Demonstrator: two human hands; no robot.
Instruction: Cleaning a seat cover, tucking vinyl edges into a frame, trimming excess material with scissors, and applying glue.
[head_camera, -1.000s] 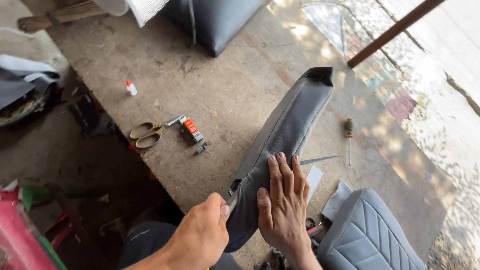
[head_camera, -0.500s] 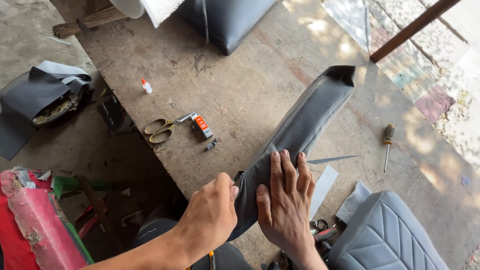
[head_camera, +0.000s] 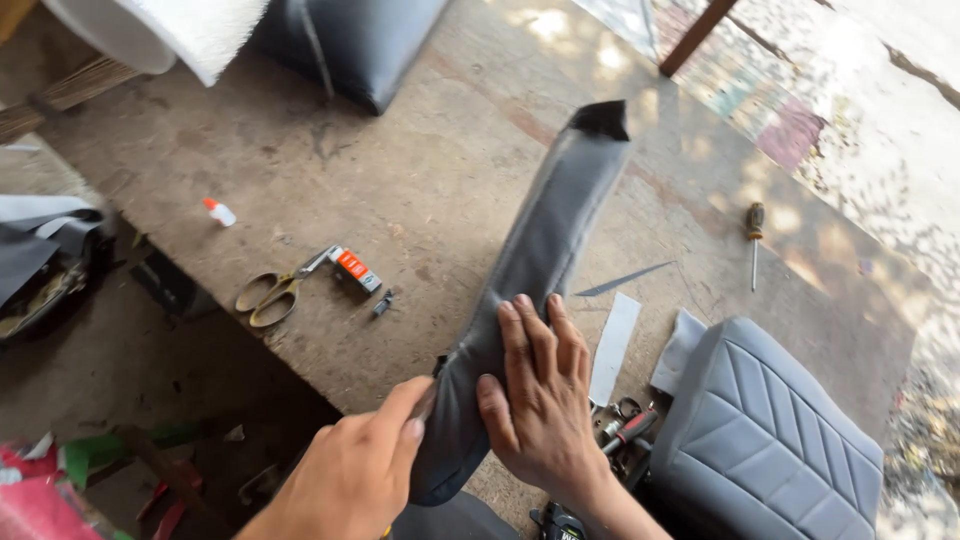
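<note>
Hands: right (head_camera: 545, 400) flat on grey cover (head_camera: 545, 250); left (head_camera: 355, 480) pinching edge.

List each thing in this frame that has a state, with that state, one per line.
Grey cover: lying stretched along the workbench, far end open.
Right hand: flat, fingers spread, pressing on the cover.
Left hand: closed on the cover's near edge; any tool in it is hidden.
Scissors: lying flat, blades shut.
Screwdriver: lying unused.
Glue bottle: capped, on its side.
Quilted cushion: resting at the bench corner.
</note>
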